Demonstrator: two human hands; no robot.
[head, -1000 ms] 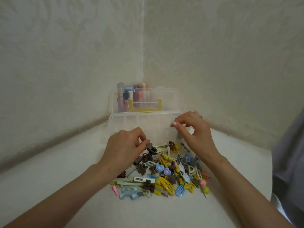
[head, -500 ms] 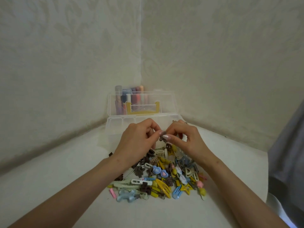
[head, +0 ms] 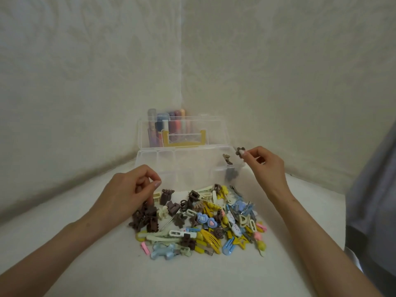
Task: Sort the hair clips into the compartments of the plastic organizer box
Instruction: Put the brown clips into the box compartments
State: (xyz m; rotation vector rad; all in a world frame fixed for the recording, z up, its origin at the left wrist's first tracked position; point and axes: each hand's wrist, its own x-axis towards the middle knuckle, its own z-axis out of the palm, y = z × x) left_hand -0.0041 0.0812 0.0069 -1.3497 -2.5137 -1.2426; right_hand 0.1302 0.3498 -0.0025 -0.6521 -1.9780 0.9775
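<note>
A clear plastic organizer box (head: 175,166) stands open at the back of the white surface, its lid upright behind it. In its far right compartment lie a couple of brown clips (head: 227,159). A pile of hair clips (head: 201,219) in brown, yellow, blue, cream and pink lies in front of the box. My right hand (head: 264,166) pinches a small brown flower-shaped clip (head: 240,151) above the box's right end. My left hand (head: 130,189) hovers over the pile's left side, fingers curled with thumb and forefinger touching, nothing visible in them.
Several coloured tubes (head: 169,127) stand behind the lid, near the corner of two pale walls. A yellow handle (head: 183,140) shows through the lid. Grey fabric (head: 372,189) hangs along the right edge.
Both hands met over the pile half a second ago. The right hand has since moved right and up with the brown flower clip, and the left hand has dropped back to the left.
</note>
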